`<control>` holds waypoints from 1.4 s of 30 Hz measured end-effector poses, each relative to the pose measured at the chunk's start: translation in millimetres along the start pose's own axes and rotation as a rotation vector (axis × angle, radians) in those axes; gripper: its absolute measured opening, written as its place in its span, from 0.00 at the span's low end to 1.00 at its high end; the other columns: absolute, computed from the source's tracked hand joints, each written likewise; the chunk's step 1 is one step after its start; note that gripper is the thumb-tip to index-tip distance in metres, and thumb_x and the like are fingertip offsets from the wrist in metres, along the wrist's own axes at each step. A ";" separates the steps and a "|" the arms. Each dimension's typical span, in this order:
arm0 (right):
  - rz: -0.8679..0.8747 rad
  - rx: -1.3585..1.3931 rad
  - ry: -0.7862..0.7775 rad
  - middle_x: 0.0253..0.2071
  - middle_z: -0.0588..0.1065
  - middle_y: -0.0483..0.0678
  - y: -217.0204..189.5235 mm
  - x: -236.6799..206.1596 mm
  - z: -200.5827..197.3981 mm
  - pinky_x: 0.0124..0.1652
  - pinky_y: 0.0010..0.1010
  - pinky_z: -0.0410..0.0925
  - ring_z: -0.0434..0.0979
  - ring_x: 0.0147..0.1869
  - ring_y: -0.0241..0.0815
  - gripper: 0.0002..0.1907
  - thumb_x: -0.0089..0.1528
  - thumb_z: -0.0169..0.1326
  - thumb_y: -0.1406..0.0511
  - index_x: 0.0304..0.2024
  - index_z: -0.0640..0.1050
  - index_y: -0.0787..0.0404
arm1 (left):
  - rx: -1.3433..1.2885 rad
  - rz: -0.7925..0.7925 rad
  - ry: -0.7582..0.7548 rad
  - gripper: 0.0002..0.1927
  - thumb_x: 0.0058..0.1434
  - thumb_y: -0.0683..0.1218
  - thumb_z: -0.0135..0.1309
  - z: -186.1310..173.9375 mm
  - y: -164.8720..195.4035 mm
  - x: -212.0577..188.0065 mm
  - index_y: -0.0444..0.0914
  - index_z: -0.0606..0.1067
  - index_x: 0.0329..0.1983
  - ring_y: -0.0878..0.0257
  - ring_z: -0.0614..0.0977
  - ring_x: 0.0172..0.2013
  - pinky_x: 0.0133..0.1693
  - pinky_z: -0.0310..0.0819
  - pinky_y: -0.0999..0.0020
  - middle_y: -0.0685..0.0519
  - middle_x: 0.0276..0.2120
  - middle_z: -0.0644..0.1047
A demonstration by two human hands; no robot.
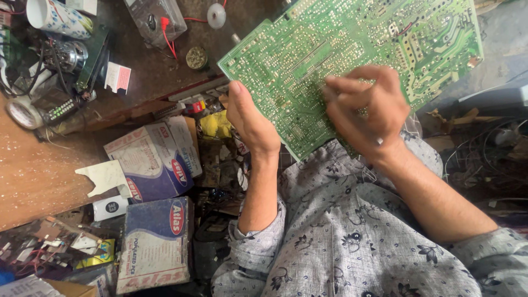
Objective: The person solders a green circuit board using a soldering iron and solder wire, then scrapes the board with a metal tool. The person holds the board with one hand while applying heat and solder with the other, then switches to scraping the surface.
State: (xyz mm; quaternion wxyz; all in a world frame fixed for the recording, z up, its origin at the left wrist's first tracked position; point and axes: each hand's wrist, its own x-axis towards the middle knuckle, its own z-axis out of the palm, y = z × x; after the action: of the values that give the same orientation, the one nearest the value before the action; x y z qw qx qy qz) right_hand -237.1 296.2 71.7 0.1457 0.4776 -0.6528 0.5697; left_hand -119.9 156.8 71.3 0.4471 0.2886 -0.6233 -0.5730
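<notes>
Green circuit board point(352, 60), one, clamped in left hand point(250, 118) grip; right hand point(366, 113) fingers curled closed against board; two cardboard boxes point(154, 159) nearby

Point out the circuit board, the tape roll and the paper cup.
circuit board point(308, 60), head view, bare green solder side, upper left area
tape roll point(23, 114), head view, its near rim
paper cup point(58, 17), head view, its printed side wall

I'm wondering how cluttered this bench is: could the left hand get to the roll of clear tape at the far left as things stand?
Probably not right away. The left hand grips the edge of the green circuit board, so it isn't free. The tape roll lies uncovered on the wooden bench, though boxes and parts sit between them.
</notes>
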 end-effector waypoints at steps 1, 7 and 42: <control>0.070 0.044 0.017 0.46 0.77 0.57 -0.9 0.4 -0.8 0.43 0.33 0.77 0.82 0.52 0.48 0.14 0.60 0.63 0.80 0.35 0.71 0.63 | -0.033 -0.014 -0.003 0.28 0.79 0.60 0.34 0.2 0.2 -0.4 0.31 0.72 0.51 0.65 0.73 0.46 0.52 0.68 0.68 0.51 0.45 0.75; 0.059 0.092 0.039 0.47 0.76 0.57 3.1 -2.2 4.7 0.41 0.29 0.78 0.83 0.52 0.46 0.15 0.63 0.63 0.80 0.35 0.70 0.62 | -0.003 -0.005 -0.002 0.29 0.79 0.60 0.34 0.1 1.4 0.9 0.30 0.73 0.53 0.65 0.74 0.47 0.52 0.68 0.68 0.51 0.45 0.76; -0.158 0.053 -0.058 0.47 0.82 0.58 48.2 -11.2 2.4 0.47 0.36 0.81 0.86 0.52 0.51 0.14 0.66 0.67 0.77 0.41 0.73 0.64 | -0.118 -0.053 -0.013 0.30 0.80 0.59 0.35 -9.9 -12.8 9.4 0.28 0.71 0.63 0.61 0.76 0.56 0.61 0.68 0.65 0.47 0.56 0.76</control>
State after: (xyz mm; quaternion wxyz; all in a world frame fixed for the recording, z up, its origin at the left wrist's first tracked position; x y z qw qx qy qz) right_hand -268.7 294.1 33.6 0.1586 0.5475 -0.6017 0.5595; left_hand -117.1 141.8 60.3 0.4440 0.2746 -0.5834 -0.6222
